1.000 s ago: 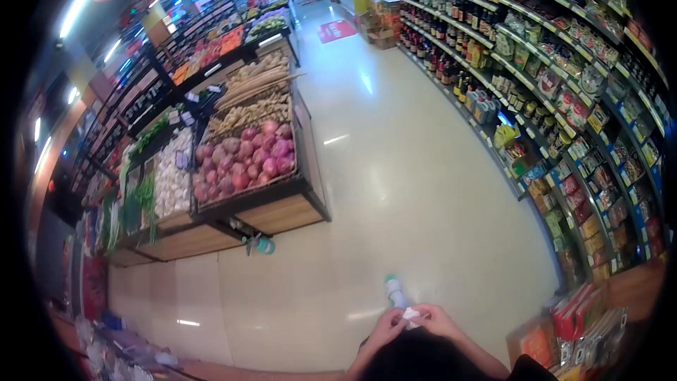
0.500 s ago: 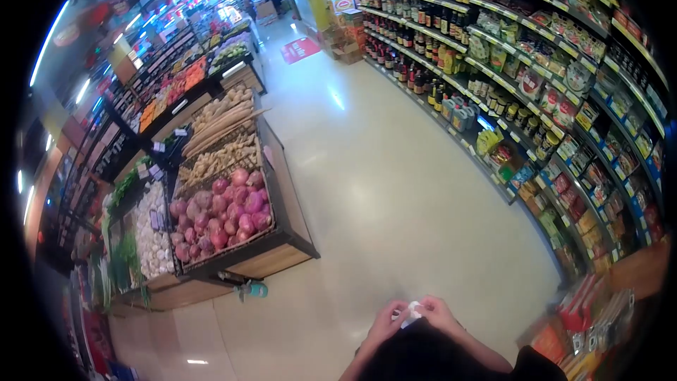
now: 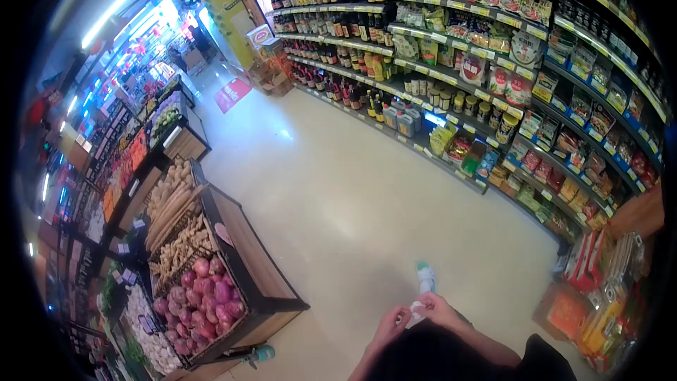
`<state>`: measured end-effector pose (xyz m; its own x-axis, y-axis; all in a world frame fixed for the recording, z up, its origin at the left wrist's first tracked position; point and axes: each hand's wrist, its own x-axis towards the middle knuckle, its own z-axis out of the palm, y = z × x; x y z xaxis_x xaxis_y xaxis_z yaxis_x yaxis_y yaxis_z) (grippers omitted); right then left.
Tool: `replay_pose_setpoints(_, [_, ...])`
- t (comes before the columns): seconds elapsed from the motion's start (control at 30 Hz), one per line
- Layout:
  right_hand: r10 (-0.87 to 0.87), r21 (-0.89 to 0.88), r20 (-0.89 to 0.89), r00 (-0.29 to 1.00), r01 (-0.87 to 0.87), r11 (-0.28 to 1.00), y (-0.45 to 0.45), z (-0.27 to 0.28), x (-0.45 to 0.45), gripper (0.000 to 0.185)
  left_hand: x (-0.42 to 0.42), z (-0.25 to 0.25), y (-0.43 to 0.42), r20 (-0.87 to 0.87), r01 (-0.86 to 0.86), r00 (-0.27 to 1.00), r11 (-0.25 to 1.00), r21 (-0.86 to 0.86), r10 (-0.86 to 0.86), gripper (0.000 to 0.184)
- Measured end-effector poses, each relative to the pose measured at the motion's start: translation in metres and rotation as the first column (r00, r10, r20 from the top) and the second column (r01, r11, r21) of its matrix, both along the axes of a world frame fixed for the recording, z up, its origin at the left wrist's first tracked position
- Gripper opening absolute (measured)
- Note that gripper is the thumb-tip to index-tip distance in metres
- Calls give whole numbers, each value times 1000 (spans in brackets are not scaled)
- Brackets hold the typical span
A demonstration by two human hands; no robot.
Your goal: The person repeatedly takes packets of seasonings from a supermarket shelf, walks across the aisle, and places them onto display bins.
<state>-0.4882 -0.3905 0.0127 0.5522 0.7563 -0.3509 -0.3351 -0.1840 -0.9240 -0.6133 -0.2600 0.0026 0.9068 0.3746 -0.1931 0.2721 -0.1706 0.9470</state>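
Low in the view, in front of my dark clothing, a small crumpled white thing (image 3: 416, 312) sits between my hands. It looks soft and thin, like tissue or plastic film, but its kind cannot be made out. My left hand (image 3: 391, 326) pinches its left side with closed fingers. On the other side my right hand (image 3: 438, 312) has its fingertips closed on it. The two hands are close together, backs partly facing up. Just beyond them a white shoe (image 3: 426, 279) with a green toe shows on the floor.
On the left stands a produce bin with red onions (image 3: 201, 303), ginger (image 3: 185, 248) and garlic (image 3: 144, 331). Shelves of bottles (image 3: 338, 85) and packets line the right. Hanging packets (image 3: 589, 261) are close at lower right. Cardboard boxes (image 3: 271, 77) stand farther along the aisle floor (image 3: 338, 204).
My view has turned to the right, so the onion bin and shelves shift left. A white shoe has come into view ahead of my hands. Both hands still hold the white thing.
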Motion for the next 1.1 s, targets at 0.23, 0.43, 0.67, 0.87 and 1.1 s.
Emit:
replay_pose_setpoints(0.23, [-24,-28,128,992,27,999,46,24,124,28,124,35,53,-10,118,993,993,8,-118,22])
replay_pose_setpoints(0.43, [-89,-17,92,992,91,996,56,26,213,27,221,49,77,189,202,947,938,281,-261,27])
replay_pose_setpoints(0.67, [-239,11,18,971,239,971,75,21,266,19,284,38,85,138,120,979,972,202,-149,25])
replay_pose_setpoints(0.87, [-71,-154,165,984,97,983,109,-27,289,19,308,23,121,38,156,987,986,64,-158,20])
replay_pose_setpoints(1.1, [-55,44,-242,969,68,997,147,-9,340,19,372,38,179,39,304,951,949,82,-308,23])
